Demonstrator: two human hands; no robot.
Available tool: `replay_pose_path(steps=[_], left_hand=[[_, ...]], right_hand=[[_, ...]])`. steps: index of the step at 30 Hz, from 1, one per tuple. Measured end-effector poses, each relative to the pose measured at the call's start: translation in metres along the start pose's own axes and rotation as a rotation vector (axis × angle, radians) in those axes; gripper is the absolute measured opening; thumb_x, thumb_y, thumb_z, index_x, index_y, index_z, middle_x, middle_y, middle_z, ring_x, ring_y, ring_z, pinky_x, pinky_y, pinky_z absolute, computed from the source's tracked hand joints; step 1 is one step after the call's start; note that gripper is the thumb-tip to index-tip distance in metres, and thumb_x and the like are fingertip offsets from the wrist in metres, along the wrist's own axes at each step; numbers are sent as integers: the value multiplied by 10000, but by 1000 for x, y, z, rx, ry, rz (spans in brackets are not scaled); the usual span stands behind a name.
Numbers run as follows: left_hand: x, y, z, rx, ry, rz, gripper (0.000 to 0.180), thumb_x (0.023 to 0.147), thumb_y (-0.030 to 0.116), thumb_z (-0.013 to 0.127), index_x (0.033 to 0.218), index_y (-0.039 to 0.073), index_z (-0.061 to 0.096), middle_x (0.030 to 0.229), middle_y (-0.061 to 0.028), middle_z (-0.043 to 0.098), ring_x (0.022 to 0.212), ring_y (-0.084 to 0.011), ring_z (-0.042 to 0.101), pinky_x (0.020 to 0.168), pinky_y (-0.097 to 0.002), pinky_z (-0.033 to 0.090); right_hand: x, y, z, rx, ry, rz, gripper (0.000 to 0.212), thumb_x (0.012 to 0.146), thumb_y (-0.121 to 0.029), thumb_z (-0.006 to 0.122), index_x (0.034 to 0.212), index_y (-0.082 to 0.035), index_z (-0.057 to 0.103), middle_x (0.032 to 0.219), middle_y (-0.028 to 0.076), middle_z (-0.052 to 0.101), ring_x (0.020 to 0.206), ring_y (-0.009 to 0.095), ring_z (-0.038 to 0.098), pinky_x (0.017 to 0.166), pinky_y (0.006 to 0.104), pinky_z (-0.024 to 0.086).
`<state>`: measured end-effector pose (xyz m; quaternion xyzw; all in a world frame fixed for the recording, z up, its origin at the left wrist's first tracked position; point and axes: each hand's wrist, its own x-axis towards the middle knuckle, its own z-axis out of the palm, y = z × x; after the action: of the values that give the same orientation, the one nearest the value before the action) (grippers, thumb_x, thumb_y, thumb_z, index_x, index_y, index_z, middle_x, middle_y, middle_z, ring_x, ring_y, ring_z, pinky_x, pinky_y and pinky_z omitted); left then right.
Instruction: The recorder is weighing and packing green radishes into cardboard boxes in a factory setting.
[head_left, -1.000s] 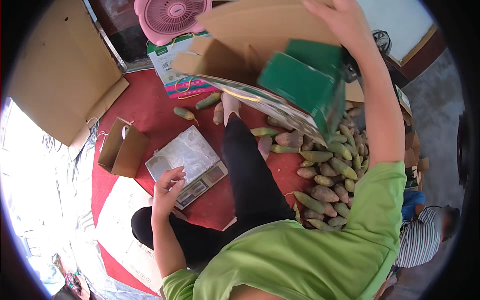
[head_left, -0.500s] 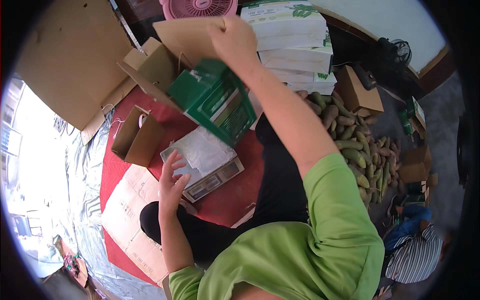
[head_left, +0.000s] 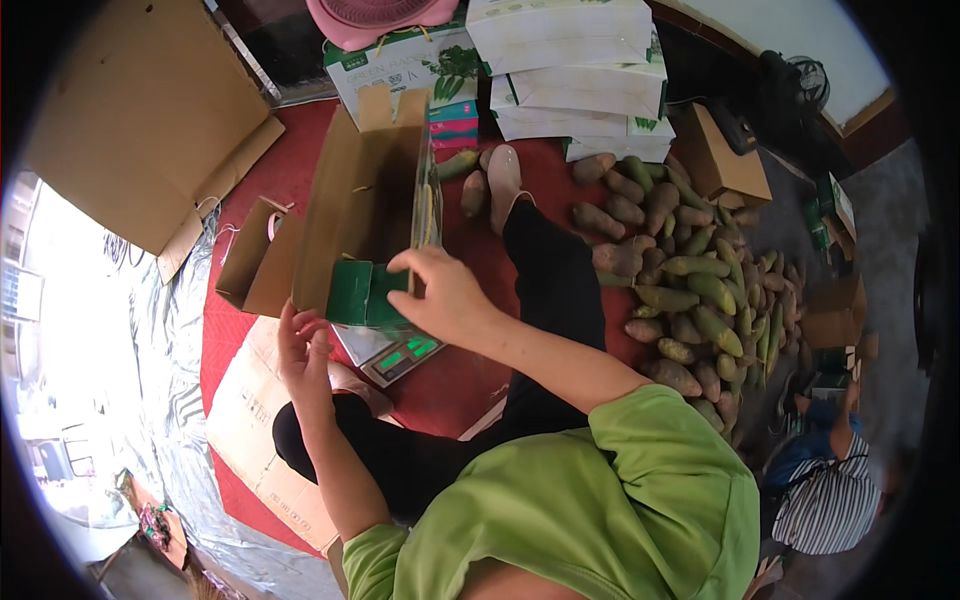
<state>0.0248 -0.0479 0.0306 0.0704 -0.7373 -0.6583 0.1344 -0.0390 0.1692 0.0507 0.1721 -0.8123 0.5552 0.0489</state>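
Note:
A long open carton (head_left: 345,215), brown inside with a green near end flap, rests lengthwise over a digital scale (head_left: 385,352) whose green display is lit. My left hand (head_left: 305,365) is at its near left corner, fingers bent against the edge. At the near right corner, my right hand (head_left: 450,300) grips the wall, with the thumb by the green flap. No goods show inside the carton. To the right, a heap of green and brownish radishes (head_left: 700,290) spreads over the red mat.
A smaller brown box (head_left: 245,265) stands left of the carton. White printed cartons (head_left: 565,90) are stacked at the back beside a pink fan (head_left: 380,15). Flattened cardboard (head_left: 265,430) lies at my left knee. A person in a striped shirt (head_left: 830,505) is at the lower right.
The carton has been turned and lowered from a tilted hold to over the scale. My right hand came down from its far flap to the near corner; my left moved to the other corner.

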Motion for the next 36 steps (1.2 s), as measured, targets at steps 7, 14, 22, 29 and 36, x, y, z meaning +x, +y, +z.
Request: replay_pose_path(steps=[7, 14, 22, 29, 36], left_hand=[[-10, 15, 6, 323, 21, 446, 692, 687, 26, 634, 1352, -3, 445, 1244, -139, 541, 1093, -249, 555, 864, -347, 471], [-7, 9, 16, 610, -115, 299, 592, 630, 62, 772, 1200, 58, 611, 1154, -127, 595, 1146, -316, 528, 972, -407, 426], [-4, 9, 20, 696, -56, 313, 255, 747, -38, 649, 989, 30, 688, 963, -135, 643, 947, -302, 604, 857, -379, 467], [-1, 11, -20, 809, 72, 357, 188, 790, -67, 592, 952, -6, 666, 896, -137, 636, 851, -291, 619, 786, -356, 482], [-13, 17, -38, 1065, 140, 298, 137, 848, 1, 603, 975, 1, 654, 924, -115, 641, 914, -262, 607, 801, -373, 482]], right_hand=[[-22, 5, 45, 239, -127, 122, 276, 798, -153, 685, 1018, 6, 640, 868, 127, 598, 735, 222, 608, 680, 334, 491], [-6, 4, 54, 299, -282, 97, 339, 819, -102, 629, 1139, -6, 575, 980, 174, 617, 833, 314, 633, 734, 393, 501], [56, 25, -14, -537, 146, -361, 360, 757, 10, 552, 1097, -79, 629, 1174, 104, 550, 1145, 319, 487, 840, 434, 423], [62, 51, -22, -762, 133, -349, 147, 764, -119, 566, 878, -130, 658, 978, 37, 586, 1050, 238, 506, 894, 519, 346], [34, 35, -1, -680, 108, -394, 103, 788, -153, 567, 768, -150, 669, 786, 12, 609, 883, 215, 567, 970, 564, 308]])
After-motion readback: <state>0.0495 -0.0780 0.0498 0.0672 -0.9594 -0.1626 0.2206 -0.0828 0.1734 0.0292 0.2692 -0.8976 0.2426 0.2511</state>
